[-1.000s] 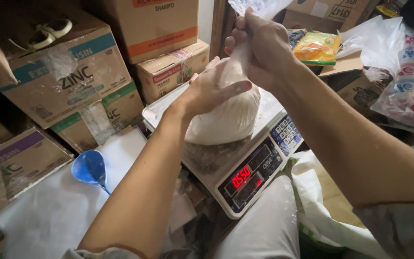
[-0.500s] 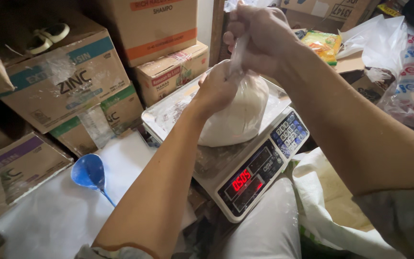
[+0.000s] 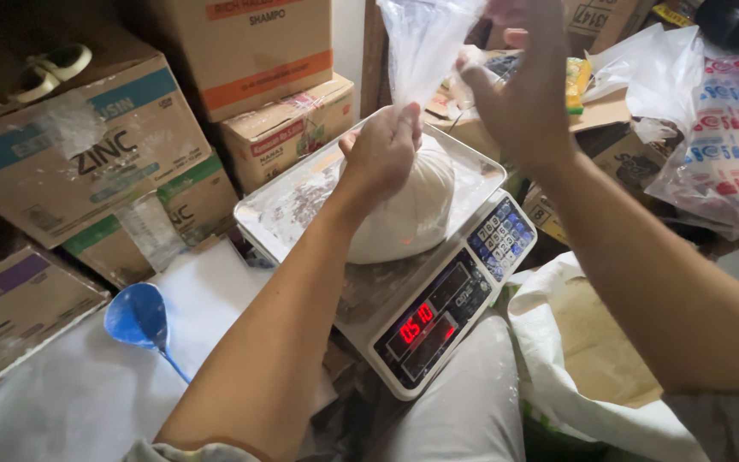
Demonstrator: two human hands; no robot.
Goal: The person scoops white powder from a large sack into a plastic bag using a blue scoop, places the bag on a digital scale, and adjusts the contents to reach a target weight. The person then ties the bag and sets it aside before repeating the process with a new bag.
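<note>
The clear plastic bag of white powder is filled and sits on the digital scale's tray, directly under the left hand, which pinches its neck shut. The right hand, just beside and above, is spread wide, fingers touching the loose bag top; the neck looks untied, so sealing seems left to do. Counted: one bag, one scale, one blue scoop on the white sack low to the left, and four cardboard boxes beyond it.
</note>
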